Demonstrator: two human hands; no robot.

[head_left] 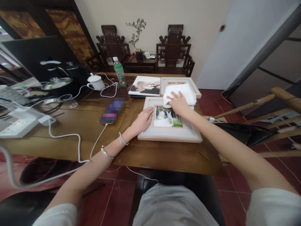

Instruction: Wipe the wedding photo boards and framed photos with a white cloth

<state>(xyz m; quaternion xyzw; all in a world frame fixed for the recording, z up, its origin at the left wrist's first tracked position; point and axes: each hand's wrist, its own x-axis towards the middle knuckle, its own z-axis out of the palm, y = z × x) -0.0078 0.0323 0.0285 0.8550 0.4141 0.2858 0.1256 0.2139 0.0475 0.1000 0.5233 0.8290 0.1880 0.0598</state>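
With the left hand [144, 119] laid palm-down on the left border of the frame [170, 136], fingers extended and close together, gripping nothing visible. With the right hand [179, 103] spread over the top of a folded cloth [187, 91], fingers slightly bent and parted; cannot tell whether pinching it or only pressing, with the thumb out of sight. As for the frame: flat on the counter [162, 160], straight ahead of the body, long axis seemingly left to right, between the hands. Direct contact from the left, but only through the cloth from the right, toward the far right corner. Nearer the body than the cloth, and mostly uncovered: the photo [164, 118]. Partly hidden behind the cloth: a second frame [195, 87], with a print [143, 87] next to it on the left. Farther left, a phone [110, 113], an upright bottle [120, 73], a lidded cup [97, 83], then a power strip [17, 127]. Beyond the counter, two chairs [174, 48].
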